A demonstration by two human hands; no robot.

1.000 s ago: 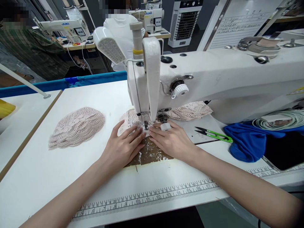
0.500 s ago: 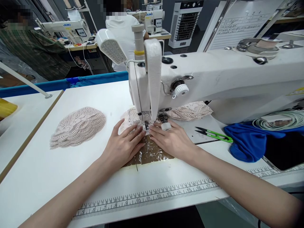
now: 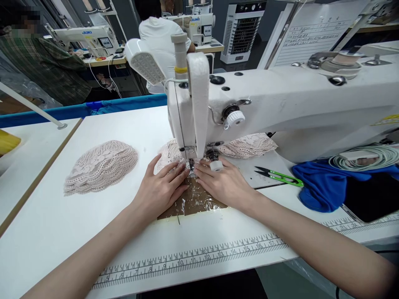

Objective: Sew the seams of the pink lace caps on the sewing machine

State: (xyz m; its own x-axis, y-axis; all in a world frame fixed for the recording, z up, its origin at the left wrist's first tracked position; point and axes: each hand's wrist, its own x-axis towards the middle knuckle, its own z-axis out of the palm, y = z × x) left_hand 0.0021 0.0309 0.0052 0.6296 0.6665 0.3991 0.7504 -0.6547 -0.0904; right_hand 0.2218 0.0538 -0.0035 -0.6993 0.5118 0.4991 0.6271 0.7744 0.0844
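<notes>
Under the presser foot of a white sewing machine (image 3: 280, 89) lies a piece of pale pink lace (image 3: 168, 155). My left hand (image 3: 158, 187) rests flat on its near left side, fingers spread, fingertips close to the needle. Flat on the other side, the fingers of my right hand (image 3: 226, 182) press at the lace beside the foot, partly behind a white knob. Between my hands a shiny brown taped patch (image 3: 195, 201) covers the table. One pile of lace pieces (image 3: 102, 166) sits to the left, and more lace (image 3: 249, 145) lies behind my right hand, under the machine arm.
Green-handled thread snips (image 3: 280, 176) lie right of my right hand. Beyond them are a blue cloth (image 3: 324, 187), a coiled pale cord (image 3: 364, 158) and a dark phone (image 3: 370, 197). A printed ruler (image 3: 193, 261) runs along the front edge. Two people sit at machines behind.
The view has shifted very slightly. Both hands stay in nearly the same place on the lace by the presser foot.
</notes>
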